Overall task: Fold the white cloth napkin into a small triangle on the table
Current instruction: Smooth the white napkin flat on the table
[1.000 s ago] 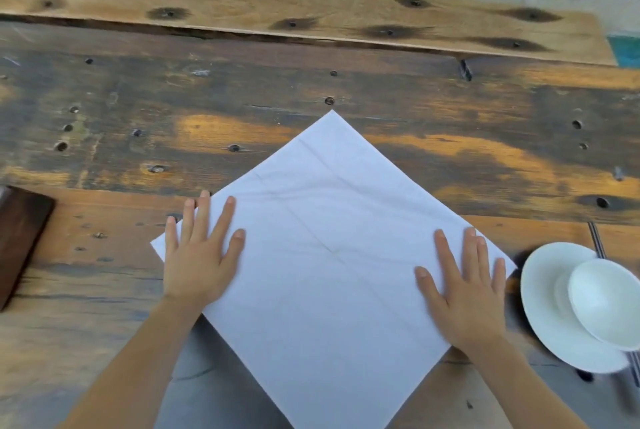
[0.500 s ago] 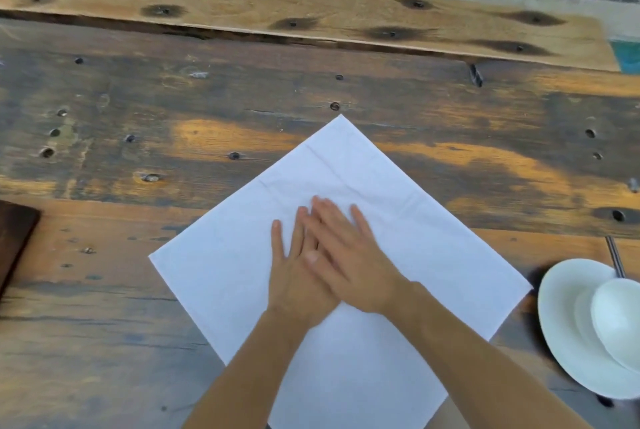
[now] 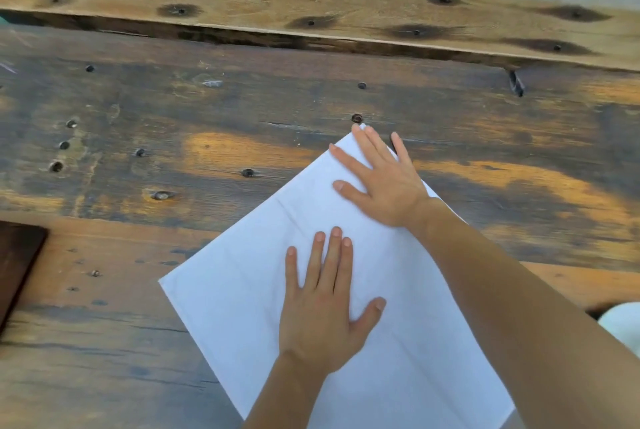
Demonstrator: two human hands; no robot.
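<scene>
The white cloth napkin [image 3: 242, 297] lies flat and unfolded on the wooden table [image 3: 173, 117], turned like a diamond with one corner pointing away from me. My left hand [image 3: 322, 307] rests palm down on the napkin's middle, fingers spread. My right hand [image 3: 381, 183] lies flat near the far corner, fingertips reaching the tip of the cloth. My right forearm crosses over the napkin's right side and hides its right corner. Neither hand grips the cloth.
A dark brown wooden board [image 3: 17, 262] lies at the left edge. A sliver of white dish [image 3: 623, 328] shows at the right edge behind my right arm. A raised lighter plank [image 3: 311, 3] runs along the far side.
My right hand slid from the napkin's middle up to its far corner. My left hand stayed near the centre. The view moved closer and the dishes slipped mostly out of frame.
</scene>
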